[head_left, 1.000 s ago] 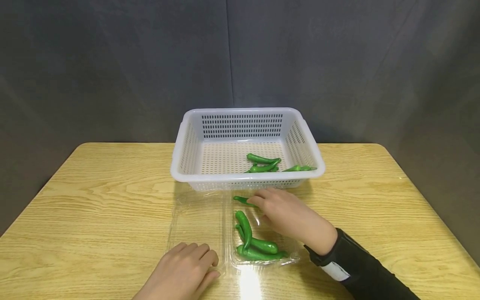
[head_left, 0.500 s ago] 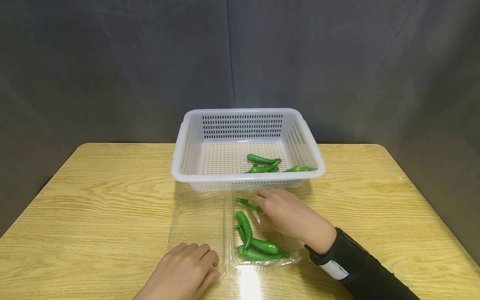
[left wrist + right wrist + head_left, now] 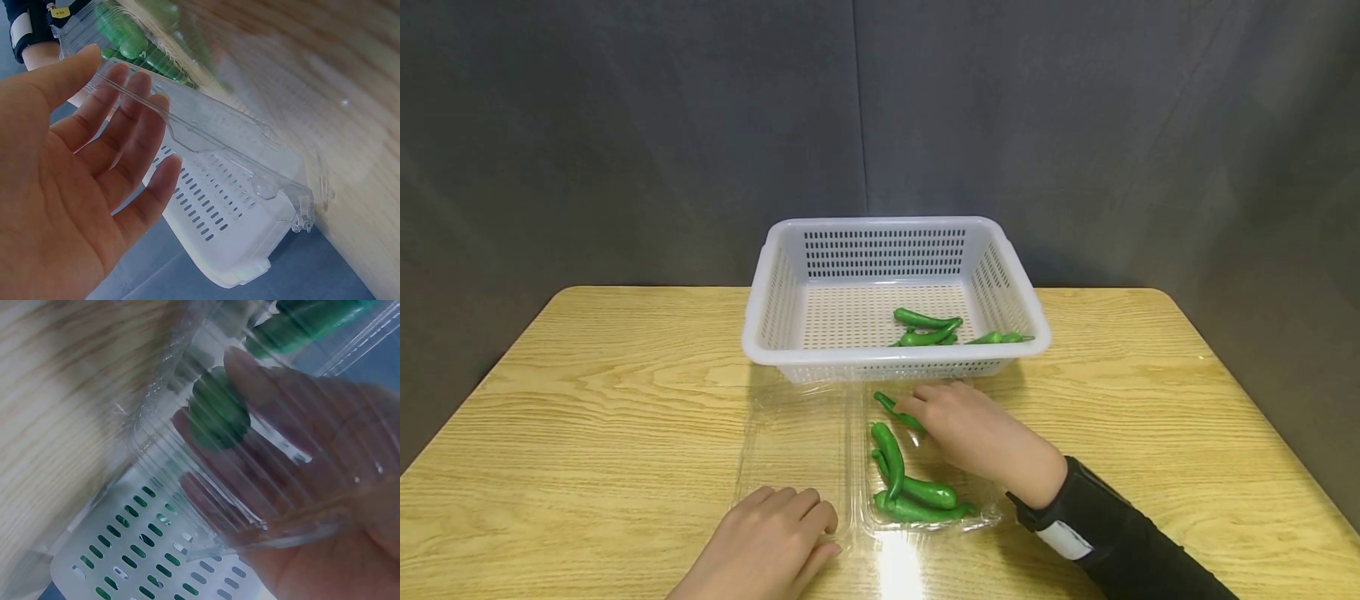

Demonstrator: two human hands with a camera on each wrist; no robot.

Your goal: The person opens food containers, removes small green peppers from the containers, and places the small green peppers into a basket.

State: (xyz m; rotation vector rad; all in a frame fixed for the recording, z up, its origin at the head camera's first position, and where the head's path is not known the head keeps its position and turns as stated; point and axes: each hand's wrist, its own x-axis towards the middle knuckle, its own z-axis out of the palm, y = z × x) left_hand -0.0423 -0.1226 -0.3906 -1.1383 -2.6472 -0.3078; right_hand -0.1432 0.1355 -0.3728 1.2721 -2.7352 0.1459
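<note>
On the table [image 3: 587, 400] stood the white basket [image 3: 775, 283]; before it lay our clear clamshell tray [image 3: 790, 442]. Our left hand [image 3: 767, 542] rested flat, fingers relaxed, on its empty half. Our right hand [image 3: 970, 425] pinched a green pepper [image 3: 891, 408] inside the other half.

Basket wall [image 3: 887, 364] just beyond container [image 3: 790, 450]

A white slotted basket [image 3: 895, 250] stands on my wooden desk [image 3: 587, 400], toward its far edge, just behind the spot where I am working. Three or so green peppers [image 3: 928, 327] lie in its near right corner, close together, one [image 3: 1000, 337] against the right wall. Behind the desk hangs a dark grey cloth backdrop [image 3: 625, 125], creased in places.
</note>
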